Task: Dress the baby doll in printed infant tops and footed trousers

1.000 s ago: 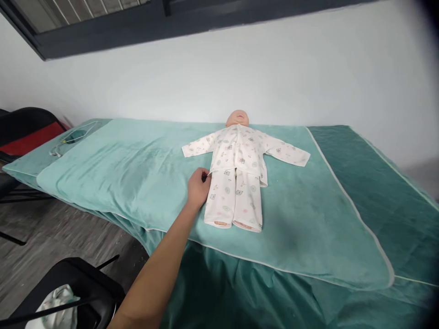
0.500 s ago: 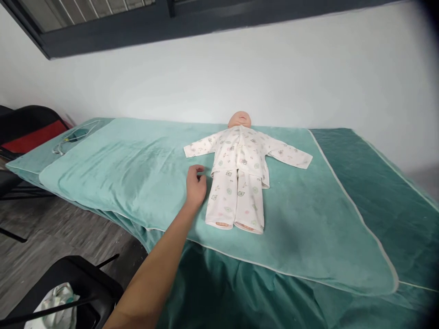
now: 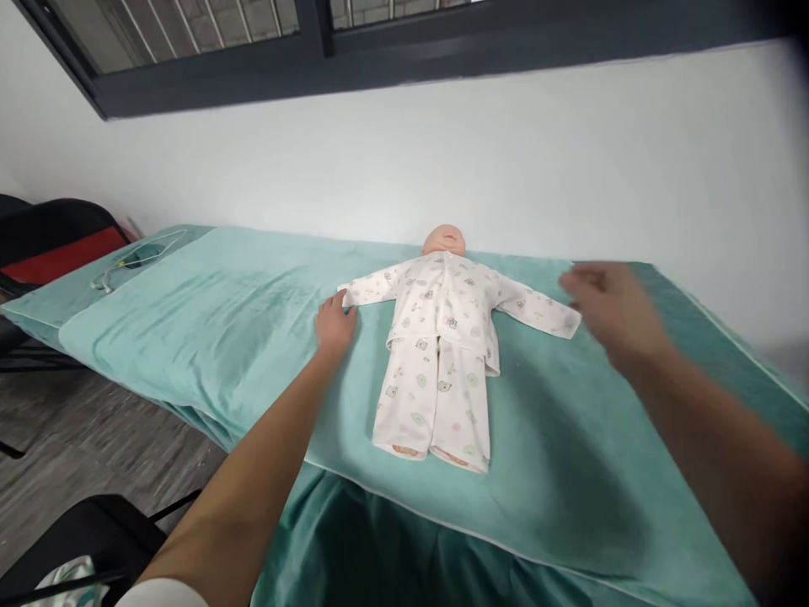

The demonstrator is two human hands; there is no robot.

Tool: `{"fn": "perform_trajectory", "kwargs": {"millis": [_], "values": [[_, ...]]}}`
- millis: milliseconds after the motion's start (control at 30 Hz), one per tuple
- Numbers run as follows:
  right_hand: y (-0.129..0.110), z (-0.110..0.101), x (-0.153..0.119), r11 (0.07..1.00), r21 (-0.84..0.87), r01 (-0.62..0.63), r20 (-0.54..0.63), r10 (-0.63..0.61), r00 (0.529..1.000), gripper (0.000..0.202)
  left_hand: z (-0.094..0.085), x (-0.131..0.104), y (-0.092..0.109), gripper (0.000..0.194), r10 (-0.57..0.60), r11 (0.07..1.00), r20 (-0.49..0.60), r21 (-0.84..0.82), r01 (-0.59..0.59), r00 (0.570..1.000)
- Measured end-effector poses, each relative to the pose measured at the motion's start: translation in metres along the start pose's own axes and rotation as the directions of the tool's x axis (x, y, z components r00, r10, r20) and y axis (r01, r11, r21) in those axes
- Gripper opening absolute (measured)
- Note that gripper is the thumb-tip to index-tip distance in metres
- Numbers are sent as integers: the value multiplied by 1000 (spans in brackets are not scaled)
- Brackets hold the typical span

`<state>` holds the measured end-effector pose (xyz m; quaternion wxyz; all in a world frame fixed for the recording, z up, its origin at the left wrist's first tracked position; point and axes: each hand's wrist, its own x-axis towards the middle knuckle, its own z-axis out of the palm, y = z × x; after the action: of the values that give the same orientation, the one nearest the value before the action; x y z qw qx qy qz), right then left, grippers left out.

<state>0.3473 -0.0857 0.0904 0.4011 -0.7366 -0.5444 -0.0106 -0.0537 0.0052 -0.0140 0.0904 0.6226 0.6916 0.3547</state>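
Note:
A baby doll [image 3: 444,239] lies on its back, dressed in a white patterned long-sleeved top [image 3: 446,295] and matching trousers [image 3: 433,396]. Both sleeves stretch out to the sides, and a bit of the feet shows at the trouser hems. My left hand [image 3: 334,324] rests at the cuff of the left-side sleeve [image 3: 370,288], its fingertips at the cloth edge and thumb apart. Smeared by motion, my right hand [image 3: 616,308] hovers near the end of the right-side sleeve [image 3: 540,312], fingers bent; whether it touches the cuff is unclear.
A light green blanket [image 3: 253,287] covers the long table against the white wall [image 3: 392,160]. Cords [image 3: 136,257] lie at its far left end. Black chairs stand at left, one [image 3: 82,531] with patterned cloth [image 3: 69,582] on it. A dark-framed window [image 3: 208,84] is above.
My left hand has moved from beside the trousers up to the left-side cuff. My right hand has come into view near the other sleeve. The view has shifted slightly.

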Motion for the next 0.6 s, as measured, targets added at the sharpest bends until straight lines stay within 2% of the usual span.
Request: {"fn": "perform_trajectory", "kwargs": {"millis": [100, 200, 267, 400, 467, 533, 600], "values": [[32, 26, 0, 975, -184, -126, 18, 131, 991, 61, 5, 10, -4, 43, 0, 1000, -26, 31, 1, 1000], [61, 49, -6, 959, -239, -156, 24, 166, 986, 49, 10, 19, -9, 35, -27, 999, -58, 39, 29, 998], [73, 56, -6, 960, -221, -170, 54, 187, 981, 41, 14, 24, -13, 31, -30, 999, -82, 30, 32, 996], [83, 50, -1, 951, -247, -184, 39, 199, 979, 49, 18, 34, -16, 25, -33, 999, -173, -21, 29, 984], [84, 41, -1, 924, -295, -245, 33, 266, 964, 55, 20, 41, -16, 25, -35, 998, -224, -58, 22, 974], [83, 34, -3, 888, -338, -312, 85, 359, 929, 55, 20, 46, -15, 26, -34, 996, -265, -91, 10, 964], [83, 29, -5, 880, -341, -331, 146, 398, 906, 48, 21, 50, -15, 28, -35, 994, -290, -108, 3, 956]]}}
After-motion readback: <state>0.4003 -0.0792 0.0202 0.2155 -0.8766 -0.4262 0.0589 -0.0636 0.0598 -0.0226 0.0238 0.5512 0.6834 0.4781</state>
